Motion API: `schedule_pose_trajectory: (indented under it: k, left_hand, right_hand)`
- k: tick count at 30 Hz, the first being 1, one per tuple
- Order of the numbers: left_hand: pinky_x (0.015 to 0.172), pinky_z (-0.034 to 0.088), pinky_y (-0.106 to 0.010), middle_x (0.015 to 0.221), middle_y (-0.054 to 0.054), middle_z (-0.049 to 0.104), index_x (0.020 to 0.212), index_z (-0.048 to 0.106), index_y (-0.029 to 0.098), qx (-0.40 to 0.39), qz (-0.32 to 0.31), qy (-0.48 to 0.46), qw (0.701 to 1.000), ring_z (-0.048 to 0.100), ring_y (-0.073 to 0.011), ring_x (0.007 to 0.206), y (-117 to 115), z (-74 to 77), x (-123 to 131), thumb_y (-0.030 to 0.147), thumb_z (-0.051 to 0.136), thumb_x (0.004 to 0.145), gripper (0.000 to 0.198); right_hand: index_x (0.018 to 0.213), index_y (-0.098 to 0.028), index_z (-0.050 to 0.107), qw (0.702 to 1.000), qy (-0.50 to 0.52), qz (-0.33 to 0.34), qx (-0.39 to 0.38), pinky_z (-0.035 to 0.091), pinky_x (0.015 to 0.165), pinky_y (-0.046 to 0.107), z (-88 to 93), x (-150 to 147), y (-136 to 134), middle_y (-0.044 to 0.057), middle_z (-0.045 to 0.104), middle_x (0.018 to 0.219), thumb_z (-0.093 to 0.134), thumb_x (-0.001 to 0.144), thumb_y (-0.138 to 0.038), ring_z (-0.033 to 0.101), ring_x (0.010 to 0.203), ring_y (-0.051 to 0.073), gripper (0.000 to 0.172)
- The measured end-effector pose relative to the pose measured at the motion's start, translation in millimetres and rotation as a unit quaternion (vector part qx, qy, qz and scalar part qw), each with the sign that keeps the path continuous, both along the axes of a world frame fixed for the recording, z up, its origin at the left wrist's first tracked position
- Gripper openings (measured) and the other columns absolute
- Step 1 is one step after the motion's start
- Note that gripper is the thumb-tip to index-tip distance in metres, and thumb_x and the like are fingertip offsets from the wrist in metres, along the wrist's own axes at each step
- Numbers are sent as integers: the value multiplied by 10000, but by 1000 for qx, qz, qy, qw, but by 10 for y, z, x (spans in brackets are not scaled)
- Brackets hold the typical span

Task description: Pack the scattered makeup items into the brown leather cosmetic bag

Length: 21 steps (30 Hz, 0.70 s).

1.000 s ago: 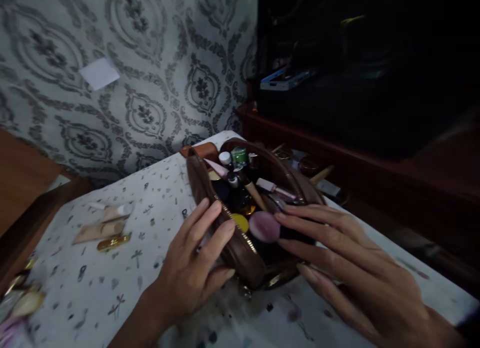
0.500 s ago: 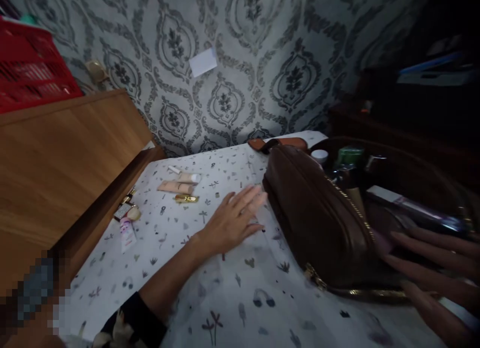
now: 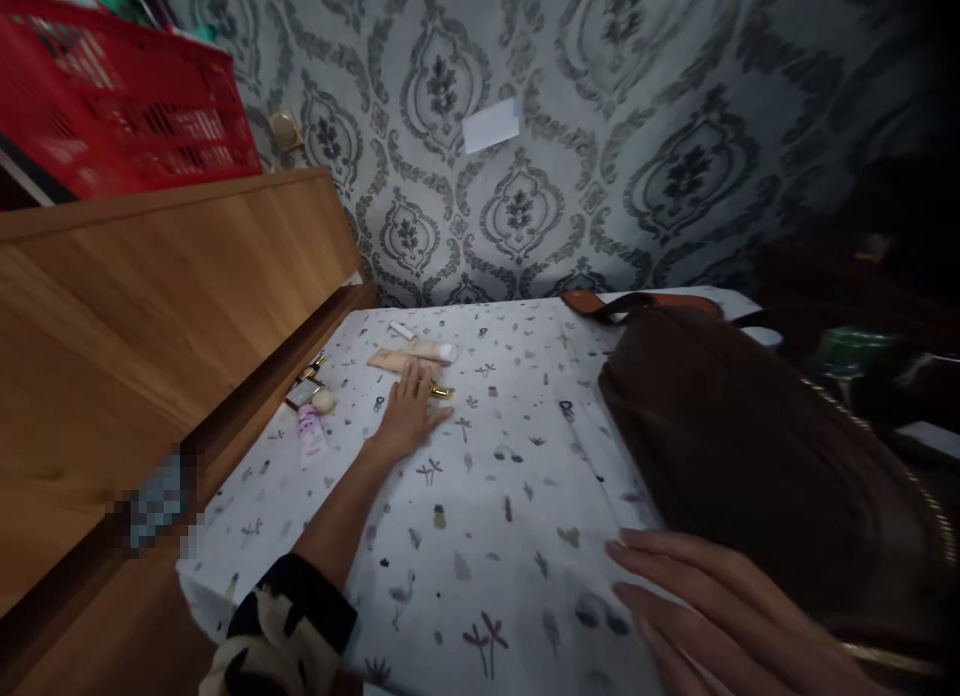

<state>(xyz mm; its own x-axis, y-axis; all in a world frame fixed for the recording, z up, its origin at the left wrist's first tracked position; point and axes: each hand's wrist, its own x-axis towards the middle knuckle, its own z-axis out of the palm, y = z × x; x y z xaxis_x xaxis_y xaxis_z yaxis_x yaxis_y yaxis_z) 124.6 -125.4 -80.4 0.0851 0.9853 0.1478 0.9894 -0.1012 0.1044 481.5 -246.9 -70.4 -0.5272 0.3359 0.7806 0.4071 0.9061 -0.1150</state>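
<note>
My left hand (image 3: 407,416) lies palm down with its fingers spread, at the edge of a beige squeeze tube (image 3: 386,360) and a gold cosmetic tube (image 3: 442,390), partly covering both. Just beyond are a beige tube with a white cap (image 3: 431,349) and a slim white stick (image 3: 403,330). In the right foreground my right hand (image 3: 720,601) is stretched out flat, holding nothing visible. It is in front of a brown zippered bag (image 3: 720,426), whose dark opening holds a green item (image 3: 857,350) and other small items hard to make out.
A pink and white tube (image 3: 310,432), a round cream item (image 3: 324,401) and a small box-like item (image 3: 304,392) lie by a wooden panel (image 3: 187,266) on the left. Above that stands a red basket (image 3: 150,106). A patterned white cloth (image 3: 517,536) covers the surface before a papered wall.
My left hand has moved left, from beside the bag to the cosmetic tubes. My right hand has come out of the bag's opening to its front side. The view has turned left.
</note>
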Motion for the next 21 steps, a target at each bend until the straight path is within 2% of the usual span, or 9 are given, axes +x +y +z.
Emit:
schedule_pose_trajectory:
  k: [4,7,9,12,15,19,21]
  left_hand:
    - [1217,212,-580,1680,-193,92,1597,125,162,6,14,4,1000,24,-303,1560,21,-19,-40,587,419,982,803]
    - [1222,191,-584,1682,-182,95,1598,124,166,24,46,10,999,37,-290,1564,38,23,-136,573,403,990,783]
    - [1227,175,-579,1681,-180,107,1594,148,150,39,87,16,995,53,-285,1566,44,77,-252,552,382,1002,753]
    - [1225,150,-603,1674,-200,132,1576,212,111,63,184,23,981,73,-308,1564,20,172,-508,506,350,1017,698]
    - [1190,157,-672,1650,-276,139,1553,250,47,80,308,22,948,98,-394,1547,-51,239,-809,494,358,1008,713]
    - [1041,302,-775,1561,-388,263,1508,304,-12,60,448,-2,892,253,-546,1451,-142,248,-1119,595,383,964,819]
    - [970,377,-771,1516,-377,358,1476,377,30,41,473,-14,880,374,-557,1379,-161,241,-1203,650,376,941,819]
  right_hand:
    - [976,-179,689,998,-25,53,-26,626,816,319,292,-537,100,97,739,1003,533,929,-135,685,1039,220,169]
    - [854,-165,668,992,-11,94,-81,622,792,325,365,-854,204,97,717,911,487,946,-94,684,963,209,216]
    - [815,-167,655,986,-4,113,-126,621,748,330,306,-1004,279,92,700,862,469,957,-101,680,906,207,243]
    - [808,-170,650,973,6,117,-201,614,696,329,137,-1104,375,88,693,825,450,965,-125,679,838,206,259]
    - [805,-178,656,959,7,105,-262,605,683,335,10,-1078,434,82,703,821,450,969,-167,683,803,206,263]
    - [814,-179,666,949,14,90,-302,597,695,345,-17,-1014,449,77,711,817,454,970,-204,686,796,207,264]
    - [803,-178,661,948,12,92,-304,589,690,344,-9,-1008,440,78,705,809,447,976,-208,678,786,203,276]
